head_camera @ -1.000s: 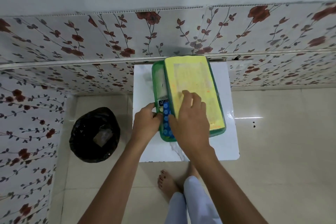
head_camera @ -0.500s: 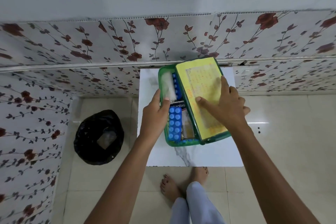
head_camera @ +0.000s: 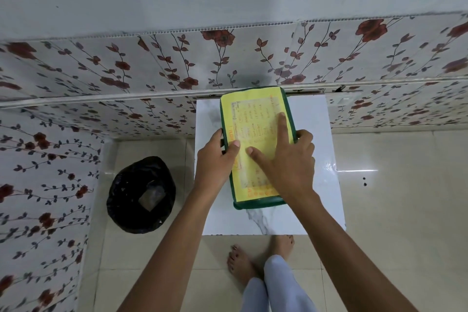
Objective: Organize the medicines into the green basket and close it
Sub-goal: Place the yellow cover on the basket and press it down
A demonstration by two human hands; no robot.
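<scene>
Right hand [head_camera: 288, 159]: palm down on the lid, fingers spread flat, index finger stretched along the label toward the far end, thumb tip on the label's near-left part; it presses rather than grasps, nothing enclosed in it
Left hand [head_camera: 215, 159]: clasped over the basket's left long edge, thumb laid on top of the lid, remaining fingers wrapped down the side wall
Lid [head_camera: 255, 144]: yellow printed label covering nearly the whole top, dark green border showing all round; lies flat on the basket, no opening visible on any side
Green basket [head_camera: 260, 203]: rectangular, long axis running away from the person and tilted slightly to the left at the far end; only its near wall and narrow strips of rim show beneath the lid
Medicines: none in view; the lid hides the interior, so the contents cannot be told
Table [head_camera: 319, 185]: white top with faint grey marble veining, basket resting left of centre, far edge against the wall
Wall [head_camera: 152, 63]: pale panels printed with red flowers on dark stems, plain grey surface above
Bin [head_camera: 141, 194]: round, lined with a black bag, on the floor to the left of the table, well apart from the basket
Floor [head_camera: 392, 210]: glossy cream tiles
Feet [head_camera: 240, 263]: bare, at the table's near edge, pale trouser legs below them
</scene>
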